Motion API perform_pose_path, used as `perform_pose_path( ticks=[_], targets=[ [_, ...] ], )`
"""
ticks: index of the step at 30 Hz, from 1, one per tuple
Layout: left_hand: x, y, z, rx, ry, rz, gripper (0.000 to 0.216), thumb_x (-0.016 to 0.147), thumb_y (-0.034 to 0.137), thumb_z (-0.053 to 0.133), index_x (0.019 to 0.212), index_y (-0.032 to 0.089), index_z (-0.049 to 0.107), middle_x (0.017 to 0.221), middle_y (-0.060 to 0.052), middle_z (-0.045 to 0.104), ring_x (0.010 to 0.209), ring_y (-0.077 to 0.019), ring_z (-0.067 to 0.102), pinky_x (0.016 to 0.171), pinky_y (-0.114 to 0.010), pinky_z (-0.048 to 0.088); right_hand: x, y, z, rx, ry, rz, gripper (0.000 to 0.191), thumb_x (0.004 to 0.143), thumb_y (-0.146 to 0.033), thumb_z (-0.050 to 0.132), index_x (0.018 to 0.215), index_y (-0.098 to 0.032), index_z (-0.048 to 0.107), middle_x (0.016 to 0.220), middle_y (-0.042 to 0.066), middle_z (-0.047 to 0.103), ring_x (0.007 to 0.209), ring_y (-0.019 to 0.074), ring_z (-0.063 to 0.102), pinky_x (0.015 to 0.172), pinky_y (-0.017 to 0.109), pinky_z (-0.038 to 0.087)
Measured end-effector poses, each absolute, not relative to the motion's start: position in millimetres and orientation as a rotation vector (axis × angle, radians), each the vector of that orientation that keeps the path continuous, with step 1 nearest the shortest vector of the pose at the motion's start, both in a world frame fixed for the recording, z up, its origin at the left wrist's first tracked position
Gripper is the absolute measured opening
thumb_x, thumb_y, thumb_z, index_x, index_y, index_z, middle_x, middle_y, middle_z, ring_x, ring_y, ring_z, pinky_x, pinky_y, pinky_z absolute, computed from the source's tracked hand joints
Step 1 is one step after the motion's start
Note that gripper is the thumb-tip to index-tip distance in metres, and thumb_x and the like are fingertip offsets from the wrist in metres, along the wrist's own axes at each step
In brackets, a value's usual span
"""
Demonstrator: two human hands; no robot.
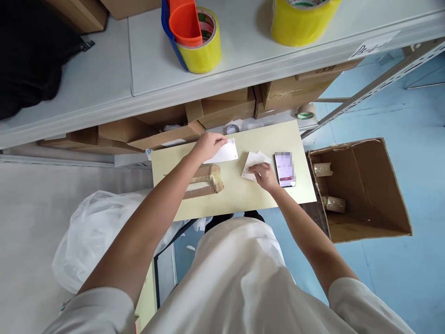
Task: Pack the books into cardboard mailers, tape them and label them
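My left hand (210, 145) is closed in a pinch on a white paper slip (228, 152), held over the pale yellow table (184, 157). My right hand (264, 176) has its fingers closed at the edge of a small overlapping pile of white paper slips (251, 160). Below my left hand, partly hidden by the forearm, a cardboard tray (216, 179) with clear tape at its end holds something white. A phone (285, 170) with a lit screen lies just right of my right hand.
A shelf (239, 69) crosses above the table, carrying yellow tape rolls (304, 23) and a tape dispenser (184, 23). Cardboard boxes (222, 111) stand beneath it. To the right is an open carton (368, 190) with small wrapped packs inside. A plastic bag (93, 236) lies on the left.
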State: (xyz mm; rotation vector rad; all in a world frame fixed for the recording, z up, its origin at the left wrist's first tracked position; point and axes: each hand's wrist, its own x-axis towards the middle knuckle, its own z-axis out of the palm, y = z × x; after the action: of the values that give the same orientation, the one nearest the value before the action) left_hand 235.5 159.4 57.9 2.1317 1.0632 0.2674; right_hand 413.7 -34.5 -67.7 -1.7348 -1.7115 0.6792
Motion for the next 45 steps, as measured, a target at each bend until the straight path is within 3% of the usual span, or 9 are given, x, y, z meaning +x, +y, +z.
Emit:
perform_pose_path(
  ticks=[5,10,15,18,21,27,32,38,45],
  targets=[
    [217,155,64,1.782,1.124,0.373,0.025,0.073,0.037,0.066,0.087,0.016,0.071,0.085,-0.006,0.072,0.072,-0.0172,0.063,0.069,-0.028,0.048,411,-42,-48,-1.683,-1.789,0.718,0.054,0.079,-0.004,0.043,0.128,-0.023,0.051,0.135,0.011,0.052,0.129,0.0272,0.042,0.105,0.053,0.028],
    [205,123,85,1.504,1.137,0.457,0.032,0.068,0.040,0.073,0.088,0.015,0.069,0.081,-0.007,0.072,0.067,-0.0187,0.065,0.065,-0.032,0.051,371,-18,18,-1.475,-1.152,0.800,0.059,0.085,-0.035,0.054,0.138,-0.025,0.032,0.123,0.012,0.056,0.104,0.0233,0.060,0.087,0.042,0.049],
    [161,80,119,1.365,1.080,0.541,0.035,0.068,0.041,0.073,0.093,0.016,0.068,0.081,-0.007,0.072,0.067,-0.0197,0.066,0.061,-0.030,0.052,324,-6,68,-1.351,-0.918,0.957,0.047,0.077,-0.043,0.065,0.116,-0.024,0.048,0.082,0.002,0.063,0.071,0.0179,0.062,0.060,0.032,0.052],
    [118,53,129,1.252,1.049,0.629,0.037,0.063,0.041,0.076,0.091,0.017,0.069,0.087,-0.007,0.073,0.075,-0.0200,0.067,0.068,-0.031,0.054,310,-14,79,-1.357,-0.893,0.878,0.037,0.079,-0.040,0.063,0.110,-0.024,0.050,0.074,0.000,0.060,0.066,0.0163,0.060,0.059,0.031,0.051],
    [84,27,127,1.116,1.036,0.695,0.033,0.060,0.042,0.078,0.081,0.018,0.069,0.082,-0.006,0.073,0.073,-0.0196,0.068,0.072,-0.034,0.055,296,-25,90,-1.426,-0.985,0.730,0.037,0.082,-0.039,0.058,0.114,-0.023,0.048,0.079,0.002,0.061,0.071,0.0185,0.060,0.064,0.035,0.052],
    [57,-2,120,1.035,1.066,0.916,0.023,0.062,0.039,0.077,0.072,0.021,0.068,0.069,-0.001,0.070,0.063,-0.0175,0.067,0.070,-0.033,0.055,237,-53,130,-1.535,-1.522,0.137,0.039,0.081,-0.035,0.061,0.118,-0.028,0.053,0.118,0.011,0.058,0.113,0.0304,0.052,0.095,0.051,0.040],
    [42,-19,122,0.992,0.954,0.951,0.021,0.065,0.039,0.074,0.077,0.021,0.070,0.074,-0.001,0.071,0.070,-0.0151,0.066,0.075,-0.031,0.053,181,-70,140,-1.477,-1.830,0.080,0.024,0.086,-0.030,0.058,0.109,-0.032,0.061,0.117,0.004,0.065,0.111,0.0256,0.058,0.099,0.048,0.036],
    [24,-29,126,0.768,0.727,0.868,0.027,0.064,0.041,0.077,0.080,0.021,0.069,0.078,0.000,0.070,0.073,-0.0120,0.065,0.085,-0.032,0.051,156,-80,138,-1.544,-1.716,-0.027,0.021,0.088,-0.025,0.054,0.103,-0.034,0.066,0.104,0.002,0.071,0.090,0.0211,0.068,0.091,0.045,0.043],
    [16,-28,128,0.781,0.694,0.823,0.027,0.064,0.041,0.077,0.075,0.019,0.067,0.075,0.000,0.068,0.074,-0.0124,0.064,0.088,-0.034,0.050,145,-88,143,-1.544,-1.712,-0.120,0.024,0.087,-0.020,0.056,0.103,-0.034,0.067,0.102,0.001,0.072,0.090,0.0195,0.069,0.089,0.042,0.043]
  ],
)
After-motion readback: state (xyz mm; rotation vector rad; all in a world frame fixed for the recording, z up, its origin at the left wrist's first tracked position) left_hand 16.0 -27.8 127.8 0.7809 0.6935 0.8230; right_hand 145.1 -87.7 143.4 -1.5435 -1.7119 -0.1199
